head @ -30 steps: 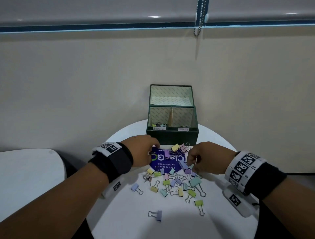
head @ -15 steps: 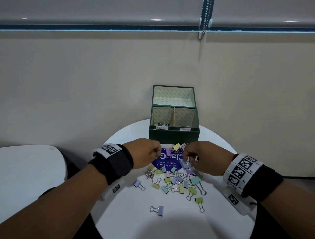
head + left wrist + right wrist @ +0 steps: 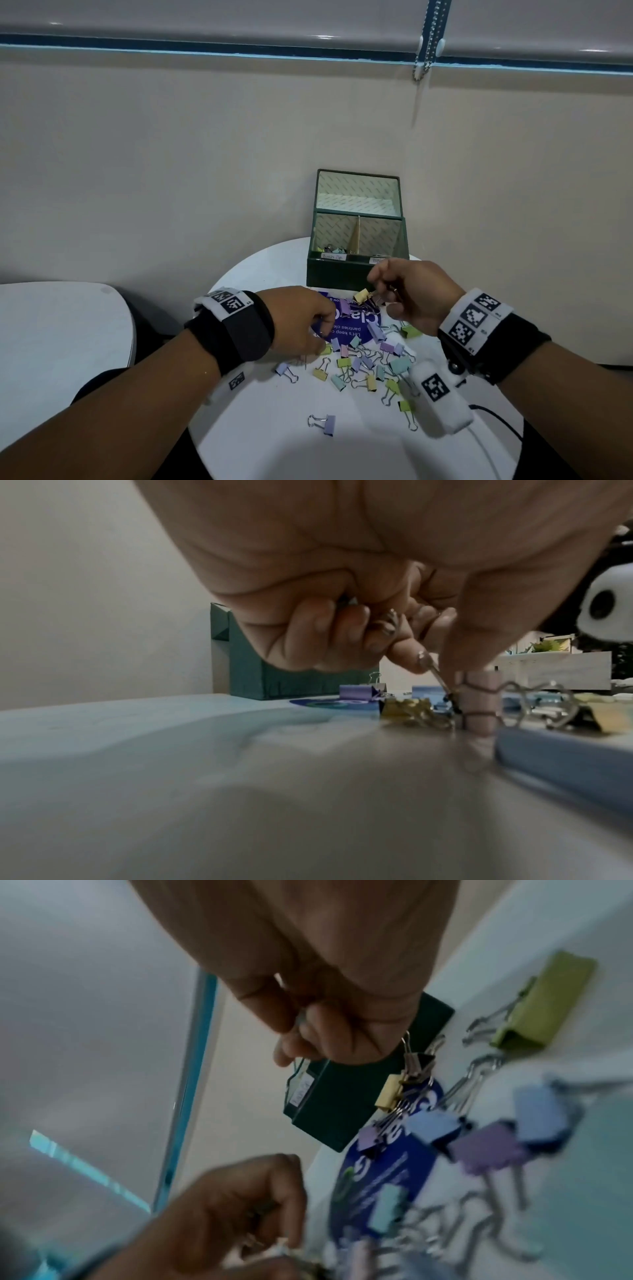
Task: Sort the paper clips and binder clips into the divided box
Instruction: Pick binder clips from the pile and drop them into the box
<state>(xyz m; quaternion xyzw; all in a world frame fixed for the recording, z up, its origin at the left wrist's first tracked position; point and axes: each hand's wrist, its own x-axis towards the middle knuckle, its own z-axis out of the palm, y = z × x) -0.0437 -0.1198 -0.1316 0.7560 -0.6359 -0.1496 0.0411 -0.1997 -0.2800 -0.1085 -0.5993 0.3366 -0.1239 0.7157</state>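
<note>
The green divided box (image 3: 356, 274) stands open at the table's far edge, a few clips in its left compartment (image 3: 330, 247). A heap of pastel binder clips (image 3: 363, 363) lies in front of it. My left hand (image 3: 323, 329) is low at the heap's left edge. In the left wrist view its curled fingers (image 3: 346, 631) hold small metal clips, while thumb and forefinger pinch a wire handle (image 3: 432, 669). My right hand (image 3: 380, 284) hovers just before the box's right front corner, its fingers (image 3: 329, 1031) curled round a thin metal clip. What kind of clip it is stays hidden.
A blue round sticker (image 3: 356, 329) lies under the heap. One purple binder clip (image 3: 325, 424) sits alone nearer me on the white round table (image 3: 342, 455). A second white table (image 3: 51, 335) is at the left. A wall rises right behind the box.
My right hand has lifted off the heap and moved up toward the box's right front. My left hand has dropped lower onto the heap's left edge.
</note>
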